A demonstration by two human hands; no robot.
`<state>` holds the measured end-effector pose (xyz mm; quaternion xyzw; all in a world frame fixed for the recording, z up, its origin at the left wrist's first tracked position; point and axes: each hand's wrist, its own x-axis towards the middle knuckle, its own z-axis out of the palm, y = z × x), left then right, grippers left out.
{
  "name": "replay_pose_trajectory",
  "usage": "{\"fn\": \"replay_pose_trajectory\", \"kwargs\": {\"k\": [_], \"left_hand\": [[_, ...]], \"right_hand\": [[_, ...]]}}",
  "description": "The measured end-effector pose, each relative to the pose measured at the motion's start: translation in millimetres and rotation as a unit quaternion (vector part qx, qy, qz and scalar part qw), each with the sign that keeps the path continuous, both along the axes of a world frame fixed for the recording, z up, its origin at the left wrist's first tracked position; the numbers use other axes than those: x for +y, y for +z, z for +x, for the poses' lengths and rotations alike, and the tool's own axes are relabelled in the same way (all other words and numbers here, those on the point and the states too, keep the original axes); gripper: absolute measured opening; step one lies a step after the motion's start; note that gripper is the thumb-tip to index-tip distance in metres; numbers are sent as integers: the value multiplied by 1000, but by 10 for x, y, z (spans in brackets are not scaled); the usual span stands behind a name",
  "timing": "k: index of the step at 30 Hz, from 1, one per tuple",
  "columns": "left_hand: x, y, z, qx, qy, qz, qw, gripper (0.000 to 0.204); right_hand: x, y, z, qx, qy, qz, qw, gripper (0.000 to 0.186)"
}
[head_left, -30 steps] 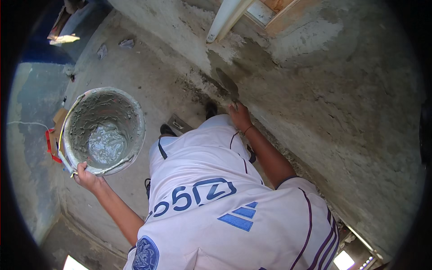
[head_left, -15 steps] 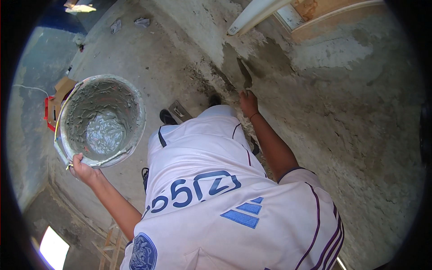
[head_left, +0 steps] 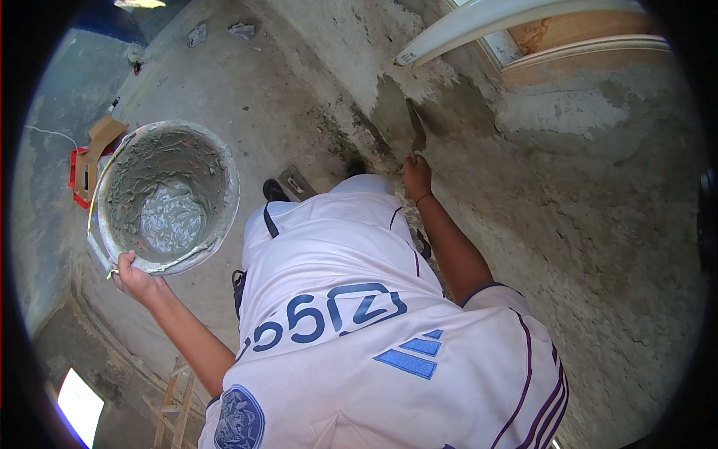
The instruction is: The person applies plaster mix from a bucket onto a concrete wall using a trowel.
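Note:
On the left, my left hand (head_left: pixel 136 282) grips the near rim of a bucket (head_left: pixel 231 191), thumb over the edge. Wet grey mortar (head_left: pixel 173 217) lies in its bottom, and more is smeared up the inner wall. A wire handle hangs along the bucket's left side. My right hand (head_left: pixel 416 178) is closed round the handle of a pointed trowel (head_left: pixel 416 126), whose dark blade lies close against the rough wall (head_left: pixel 568 194). Damp, darker plaster (head_left: pixel 456 105) surrounds the blade; whether the blade touches it I cannot tell.
A plastering float (head_left: pixel 298 182) lies on the concrete floor (head_left: pixel 247 97) by my feet. Left of the bucket is an open cardboard box (head_left: pixel 103 138) with something red. A pale curved pipe (head_left: pixel 486 26) juts over the wall at the upper right. A wooden frame (head_left: pixel 173 408) stands at the lower left.
The view has shifted slightly, so the wall and pipe sit a little lower and further right. Both hands keep their grips; the trowel stays near the same damp patch.

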<state>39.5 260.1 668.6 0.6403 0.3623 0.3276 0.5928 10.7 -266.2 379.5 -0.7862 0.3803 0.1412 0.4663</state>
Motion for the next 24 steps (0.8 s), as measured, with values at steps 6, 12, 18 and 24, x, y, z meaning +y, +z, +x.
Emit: {"fn": "replay_pose_trajectory", "kwargs": {"k": [6, 12, 18, 24], "left_hand": [[33, -100, 2, -16, -14, -32, 999, 37], [29, -215, -45, 0, 14, -18, 1000, 31], [-53, -201, -3, -13, 14, -58, 998, 20], [-47, -201, -9, 0, 19, -72, 997, 19]], "right_hand": [[-22, 99, -85, -136, 61, -180, 972, 36], [-129, 454, -182, 13, 92, -43, 995, 41], [-64, 786, -203, -8, 58, 16, 998, 29], [-157, 889, -288, -105, 203, -41, 973, 31]]}}
